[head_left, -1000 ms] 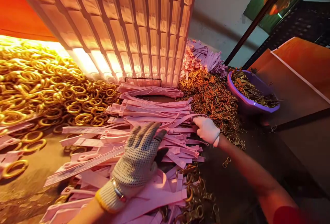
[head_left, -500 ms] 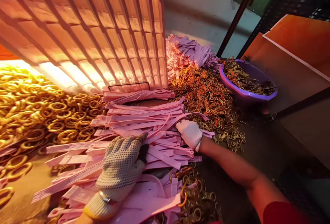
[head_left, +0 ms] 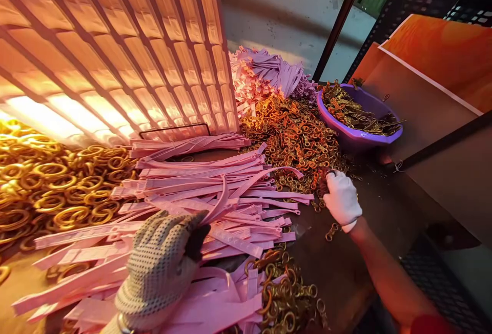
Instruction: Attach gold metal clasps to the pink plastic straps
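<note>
My left hand (head_left: 161, 262), in a dotted knit glove with dark fingertips, pinches one pink strap (head_left: 221, 203) that curves up from its fingertips. Under and around it lie many more pink straps (head_left: 192, 172). My right hand (head_left: 342, 198), in a white glove, is at the right edge of the pile of brass clasps (head_left: 295, 139). Its fingers are curled down at the clasps; what they hold, if anything, is hidden. A loose clasp (head_left: 331, 231) lies just below that hand.
Gold rings (head_left: 54, 185) are heaped at the left beside a slatted panel (head_left: 154, 57). A purple basin (head_left: 361, 134) with metal pieces stands at the right back. More brass clasps (head_left: 288, 293) lie at the bottom, and pale straps (head_left: 277, 70) behind.
My right hand has moved right, from the straps to the clasp pile. A strap end now stands up from my left hand's fingertips. The view has shifted slightly right.
</note>
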`<state>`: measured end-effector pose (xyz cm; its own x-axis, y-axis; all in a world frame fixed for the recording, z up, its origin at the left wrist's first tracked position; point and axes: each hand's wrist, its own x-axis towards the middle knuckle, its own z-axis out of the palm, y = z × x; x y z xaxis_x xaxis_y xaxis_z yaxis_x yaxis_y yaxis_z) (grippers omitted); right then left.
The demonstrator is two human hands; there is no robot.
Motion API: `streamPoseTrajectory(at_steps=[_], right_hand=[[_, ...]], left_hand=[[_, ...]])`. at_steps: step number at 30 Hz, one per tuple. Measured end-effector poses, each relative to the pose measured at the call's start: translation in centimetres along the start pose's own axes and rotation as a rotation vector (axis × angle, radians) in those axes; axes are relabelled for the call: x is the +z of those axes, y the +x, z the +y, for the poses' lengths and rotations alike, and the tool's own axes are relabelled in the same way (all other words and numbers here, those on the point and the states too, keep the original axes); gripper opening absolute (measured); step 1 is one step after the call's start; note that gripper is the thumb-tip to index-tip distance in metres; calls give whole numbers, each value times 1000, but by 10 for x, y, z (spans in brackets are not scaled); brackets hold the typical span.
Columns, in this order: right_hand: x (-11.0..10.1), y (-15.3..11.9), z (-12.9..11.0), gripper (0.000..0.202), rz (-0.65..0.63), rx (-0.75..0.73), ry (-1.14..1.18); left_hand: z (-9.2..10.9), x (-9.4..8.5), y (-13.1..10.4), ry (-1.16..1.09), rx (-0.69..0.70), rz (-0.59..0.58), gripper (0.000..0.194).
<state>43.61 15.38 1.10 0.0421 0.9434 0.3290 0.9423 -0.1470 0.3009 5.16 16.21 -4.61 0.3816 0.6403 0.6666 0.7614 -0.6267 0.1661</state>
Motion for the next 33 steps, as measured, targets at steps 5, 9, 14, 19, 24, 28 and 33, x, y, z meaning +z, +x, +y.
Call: streamPoseTrajectory(at_steps=[5, 9, 14, 19, 24, 28, 33], right_hand=[[5, 17, 4, 31, -101, -146, 134], [10, 45, -23, 29, -133, -306, 202], [14, 77, -50, 35, -175, -436, 204], [7, 73, -50, 27, -186, -458, 236], [1, 36, -37, 11, -265, -591, 692], [7, 15, -40, 14, -380, -604, 701], [8, 16, -54, 29, -389, -409, 234]], left_hand=[[13, 7, 5, -119, 149, -39, 30], [10, 14, -2, -112, 130, -81, 34], [6, 9, -7, -108, 90, -135, 42], [10, 4, -3, -134, 90, -126, 42], [9, 7, -6, -146, 126, -136, 42], [7, 10, -10, -194, 140, -146, 48], [7, 8, -11, -199, 145, -173, 54]])
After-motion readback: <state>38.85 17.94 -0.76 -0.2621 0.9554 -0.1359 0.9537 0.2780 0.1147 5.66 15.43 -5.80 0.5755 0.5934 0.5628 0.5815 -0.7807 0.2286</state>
